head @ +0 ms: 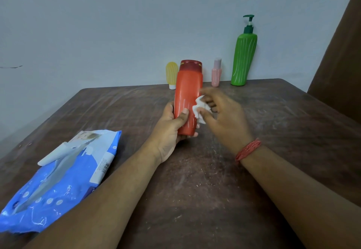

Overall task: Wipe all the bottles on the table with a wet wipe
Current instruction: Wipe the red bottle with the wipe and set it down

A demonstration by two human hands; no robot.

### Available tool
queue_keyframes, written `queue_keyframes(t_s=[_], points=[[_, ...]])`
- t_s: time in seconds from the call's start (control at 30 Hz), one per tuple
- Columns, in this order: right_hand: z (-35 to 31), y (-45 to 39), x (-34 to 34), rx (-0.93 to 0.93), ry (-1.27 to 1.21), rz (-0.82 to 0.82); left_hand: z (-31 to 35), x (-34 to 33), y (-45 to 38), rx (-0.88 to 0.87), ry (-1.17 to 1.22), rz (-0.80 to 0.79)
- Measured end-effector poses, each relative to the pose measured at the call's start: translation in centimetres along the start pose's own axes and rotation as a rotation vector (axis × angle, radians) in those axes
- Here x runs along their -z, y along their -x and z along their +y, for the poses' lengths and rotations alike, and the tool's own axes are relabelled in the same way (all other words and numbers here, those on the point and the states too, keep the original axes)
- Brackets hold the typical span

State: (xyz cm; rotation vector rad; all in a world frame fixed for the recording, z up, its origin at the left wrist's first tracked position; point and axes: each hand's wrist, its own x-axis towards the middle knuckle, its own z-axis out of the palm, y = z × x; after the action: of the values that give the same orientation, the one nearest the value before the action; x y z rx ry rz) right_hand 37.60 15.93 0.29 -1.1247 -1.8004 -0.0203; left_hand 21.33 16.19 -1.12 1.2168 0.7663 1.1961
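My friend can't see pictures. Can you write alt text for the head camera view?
A left hand holds up an orange bottle while the right hand rubs it with a white wipe. Yellow, pink and green bottles stand behind; a blue wipes pack lies left.

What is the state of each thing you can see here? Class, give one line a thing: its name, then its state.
orange bottle: lifted, capped, held upright.
left hand: gripping the orange bottle low down.
right hand: pressing a wet wipe to the bottle's side.
wet wipe: crumpled.
green pump bottle: standing at the wall.
pink bottle: standing, capped.
yellow bottle: standing cap-down.
wipes pack: lying flat, flap raised.
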Motion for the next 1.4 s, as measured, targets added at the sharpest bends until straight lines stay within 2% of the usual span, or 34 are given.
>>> queue_keyframes(t_s=[0.07,0.17,0.2,0.33,0.47,0.5,0.63,0.77,0.9,1.0,1.03,1.13,1.17,1.27,1.4], points=[[0.2,-0.1,-0.3,0.109,0.081,-0.024,0.0,0.1,0.0,-0.002,0.027,0.017],[0.7,-0.7,0.0,0.054,0.082,0.096,-0.1,0.0,0.1,0.007,0.004,-0.022],[0.6,-0.6,0.1,0.054,0.067,0.088,-0.1,0.0,0.1,0.008,0.006,-0.026],[0.3,0.1,-0.2,0.198,0.058,-0.109,0.0,0.3,0.0,0.005,0.032,0.009],[0.6,-1.1,0.7,0.065,0.033,0.152,-0.2,-0.1,0.1,0.033,-0.053,-0.065],[0.4,-1.0,0.9,0.069,0.052,0.161,-0.2,-0.2,0.0,0.036,-0.066,-0.071],[-0.4,-0.1,0.5,0.244,0.143,-0.052,-0.1,-0.1,0.0,0.03,-0.042,-0.053],[0.4,-1.4,1.0,0.174,0.214,0.103,-0.1,-0.3,0.2,0.055,-0.128,-0.085],[0.6,-0.7,0.9,0.294,0.279,0.024,0.0,-0.3,0.2,0.051,-0.132,-0.086],[1.0,-1.4,1.3,0.176,0.295,0.155,-0.1,-0.5,0.2,0.039,-0.189,-0.096],[0.9,-1.4,1.3,0.175,0.293,0.151,-0.2,-0.5,0.2,0.036,-0.201,-0.092],[0.4,-0.5,0.7,0.361,0.343,-0.011,-0.4,-0.5,0.1,0.026,-0.199,-0.065],[0.5,-0.5,0.8,0.367,0.368,0.001,-0.4,-0.5,0.1,0.022,-0.219,-0.062],[0.6,-1.2,1.4,0.195,0.39,0.15,-0.2,-0.7,0.1,0.001,-0.351,-0.061],[0.8,-0.7,1.0,0.421,0.435,-0.008,-0.3,-0.7,0.2,-0.025,-0.375,-0.044]])
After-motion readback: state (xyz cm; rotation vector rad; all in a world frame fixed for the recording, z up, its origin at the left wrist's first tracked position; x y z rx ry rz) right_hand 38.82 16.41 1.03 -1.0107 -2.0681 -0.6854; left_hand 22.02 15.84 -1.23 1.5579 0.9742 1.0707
